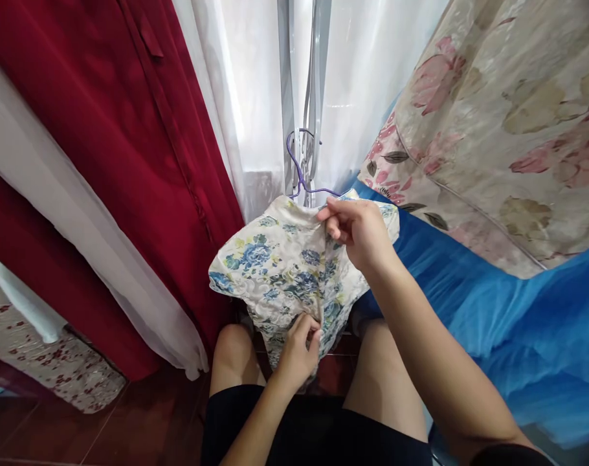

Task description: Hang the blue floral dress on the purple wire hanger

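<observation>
Our left hand pinches the white, blue-flowered fabric garment — its collar above that grip, by our right hand, whose hold we can't quite tell.

So the thing doing the carrying here is a purple hanger, around the middle of the frame, with its hook up by some grey strips that come down from the top edge. A white garment with blue flowers is on it, neck end up, and the hanger's arms disappear into the neckline. Floor is dark red tile with pale joint lines, mostly lower left. Can't really tell which of the cloths there actually touch it.
</observation>
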The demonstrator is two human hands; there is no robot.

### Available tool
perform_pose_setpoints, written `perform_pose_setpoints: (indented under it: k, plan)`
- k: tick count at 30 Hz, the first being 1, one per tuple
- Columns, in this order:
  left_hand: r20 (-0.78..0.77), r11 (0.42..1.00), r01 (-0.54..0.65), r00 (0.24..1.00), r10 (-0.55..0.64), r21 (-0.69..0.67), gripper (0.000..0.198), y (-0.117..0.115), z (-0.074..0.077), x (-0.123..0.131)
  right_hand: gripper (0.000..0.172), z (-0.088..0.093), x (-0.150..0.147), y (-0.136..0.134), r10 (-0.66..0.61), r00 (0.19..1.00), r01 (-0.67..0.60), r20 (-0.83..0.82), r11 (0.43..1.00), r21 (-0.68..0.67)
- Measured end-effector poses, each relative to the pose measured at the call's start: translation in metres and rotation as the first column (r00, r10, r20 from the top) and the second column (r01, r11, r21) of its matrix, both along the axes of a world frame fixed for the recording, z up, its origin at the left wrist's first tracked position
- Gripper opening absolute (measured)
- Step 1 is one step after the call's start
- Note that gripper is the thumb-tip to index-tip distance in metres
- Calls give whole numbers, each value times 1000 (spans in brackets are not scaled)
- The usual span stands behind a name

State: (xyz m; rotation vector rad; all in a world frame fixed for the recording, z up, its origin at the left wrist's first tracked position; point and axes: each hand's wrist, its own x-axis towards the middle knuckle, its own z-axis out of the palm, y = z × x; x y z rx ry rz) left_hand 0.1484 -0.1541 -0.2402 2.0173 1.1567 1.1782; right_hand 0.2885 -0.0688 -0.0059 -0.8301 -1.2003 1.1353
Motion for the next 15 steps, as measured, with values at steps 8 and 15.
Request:
perform_pose_setpoints:
  k: [8, 15]
  plan:
    - [192, 942, -169, 975, 115, 291, 35, 44, 117, -28, 32, -46, -20, -34, -11, 997, 0, 75, 990, 142]
    - [-92, 798, -74, 983, 160, 598, 18, 72, 215, -21, 32, -48, -11, -28, -28, 990, -5, 137, 971, 240]
